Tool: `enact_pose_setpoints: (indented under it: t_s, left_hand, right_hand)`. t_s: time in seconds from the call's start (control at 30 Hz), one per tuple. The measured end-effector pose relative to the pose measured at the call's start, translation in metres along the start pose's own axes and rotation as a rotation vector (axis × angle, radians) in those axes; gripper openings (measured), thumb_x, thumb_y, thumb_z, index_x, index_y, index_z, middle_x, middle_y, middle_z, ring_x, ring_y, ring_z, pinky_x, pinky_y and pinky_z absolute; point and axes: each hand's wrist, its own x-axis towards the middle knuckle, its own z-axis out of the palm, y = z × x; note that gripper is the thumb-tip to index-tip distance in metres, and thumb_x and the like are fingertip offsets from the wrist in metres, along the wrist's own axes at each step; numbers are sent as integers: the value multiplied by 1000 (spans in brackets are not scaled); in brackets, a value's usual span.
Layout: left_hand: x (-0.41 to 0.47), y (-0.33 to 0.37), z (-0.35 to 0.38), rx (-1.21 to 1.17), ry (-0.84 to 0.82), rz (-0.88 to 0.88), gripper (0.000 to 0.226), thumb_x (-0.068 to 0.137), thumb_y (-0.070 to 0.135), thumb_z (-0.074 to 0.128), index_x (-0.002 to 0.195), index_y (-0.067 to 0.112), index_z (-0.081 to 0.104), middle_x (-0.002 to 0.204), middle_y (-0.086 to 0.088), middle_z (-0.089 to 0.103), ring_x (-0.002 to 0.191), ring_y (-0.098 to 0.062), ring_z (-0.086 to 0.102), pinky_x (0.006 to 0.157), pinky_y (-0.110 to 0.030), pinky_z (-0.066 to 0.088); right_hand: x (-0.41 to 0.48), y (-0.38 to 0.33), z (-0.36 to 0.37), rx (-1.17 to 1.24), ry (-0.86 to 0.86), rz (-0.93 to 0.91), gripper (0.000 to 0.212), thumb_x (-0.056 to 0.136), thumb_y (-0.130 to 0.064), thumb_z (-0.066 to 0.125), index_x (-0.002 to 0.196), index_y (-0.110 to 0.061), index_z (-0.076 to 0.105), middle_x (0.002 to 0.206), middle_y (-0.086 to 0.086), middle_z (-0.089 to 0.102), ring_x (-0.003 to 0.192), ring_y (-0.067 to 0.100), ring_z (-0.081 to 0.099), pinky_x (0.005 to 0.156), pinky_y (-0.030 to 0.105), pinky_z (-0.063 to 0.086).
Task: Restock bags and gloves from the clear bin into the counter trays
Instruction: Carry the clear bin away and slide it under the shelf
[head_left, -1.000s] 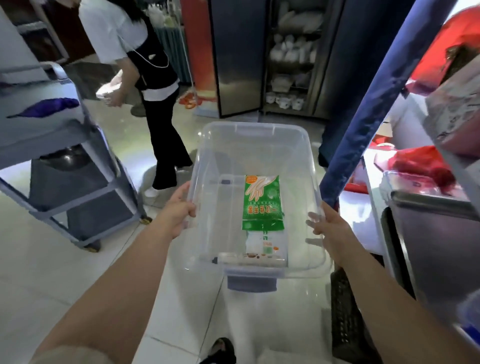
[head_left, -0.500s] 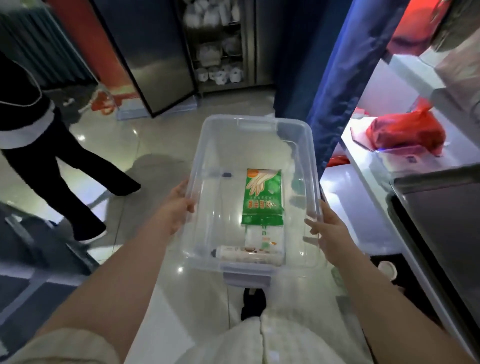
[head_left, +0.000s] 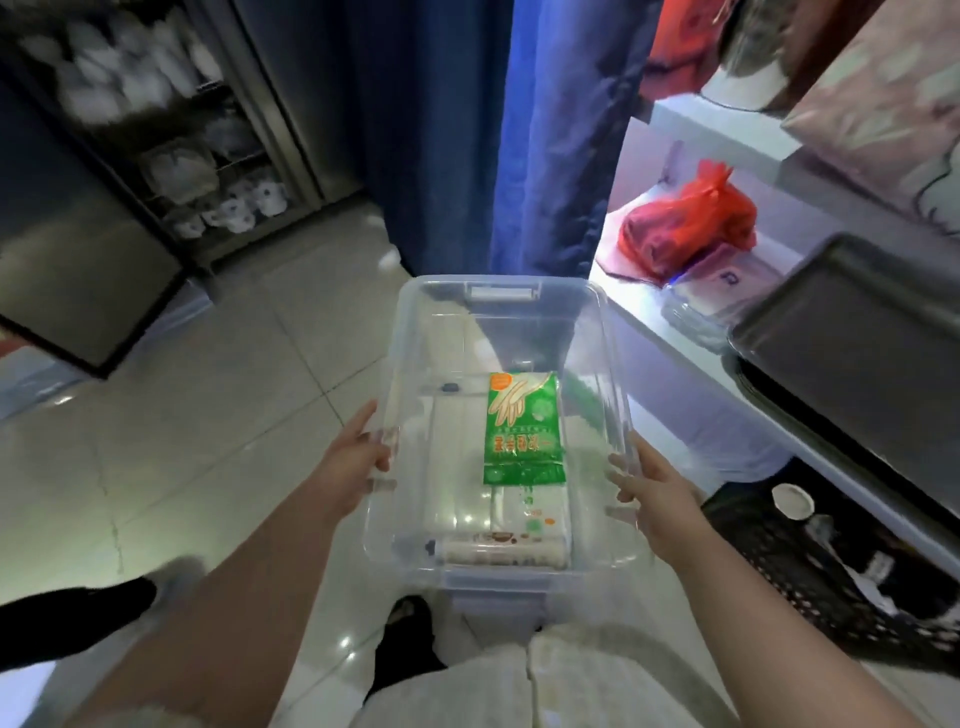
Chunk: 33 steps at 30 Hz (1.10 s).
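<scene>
The floor (head_left: 208, 441) is of large pale glossy tiles that reflect small spots of light. At the back left stands a steel cabinet (head_left: 171, 156) with blurred white dishes on its shelves, and beside it hangs a dark blue curtain (head_left: 545, 156). On the right runs a white tabletop (head_left: 644, 317), brightly lit, with a black perforated crate (head_left: 831, 571) below it.

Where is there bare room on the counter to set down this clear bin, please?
A narrow bare strip of counter lies between the blue curtain and the red bag. Farther right, clear packs and a dark tray crowd it. The floor tiles left of the clear bin are bare.
</scene>
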Motion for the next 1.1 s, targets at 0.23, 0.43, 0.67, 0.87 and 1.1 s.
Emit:
enact_pose_setpoints:
  t_s: [0.23, 0.43, 0.67, 0.87, 1.1]
  left_hand:
    - [89, 41, 16, 277, -312, -47, 84, 77, -16, 45, 123, 54, 47, 123, 3, 61, 98, -16, 61, 72, -46, 56]
    - [141, 54, 68, 445, -448, -113, 84, 74, -15, 42, 129, 48, 48, 120, 1, 64, 102, -22, 62, 66, -45, 57]
    - [197, 55, 143, 622, -531, -122, 84, 81, -17, 42, 136, 46, 39, 124, 2, 58, 105, -18, 60, 76, -49, 56]
    - [245, 41, 166, 747, -476, -144, 71, 85, -15, 48, 121, 46, 42, 119, 2, 60, 63, -15, 51, 74, -53, 57]
    - [289, 28, 169, 775, -415, -163, 90, 74, -25, 37, 116, 54, 45, 116, 5, 61, 101, -18, 61, 71, -45, 57]
  right_hand:
    - [-31, 54, 38, 192, 341, -32, 60, 82, 4, 61, 108, -50, 64, 98, 3, 59, 62, 14, 41, 71, 44, 43]
    - [-31, 82, 47, 368, 518, -13, 55, 81, 4, 64, 110, -44, 66, 93, -1, 61, 58, 11, 42, 68, 42, 41]
    - [36, 92, 12, 421, 612, 53, 58, 75, 10, 58, 103, -40, 70, 86, -6, 67, 51, 5, 45, 67, 39, 43]
    - [85, 121, 19, 403, 743, 131, 85, 60, 13, 49, 126, -40, 57, 109, -4, 67, 75, 11, 55, 52, 21, 45]
    - [115, 145, 45, 506, 834, 162, 88, 59, 16, 46, 126, -41, 57, 123, -9, 64, 101, 12, 61, 63, 23, 50]
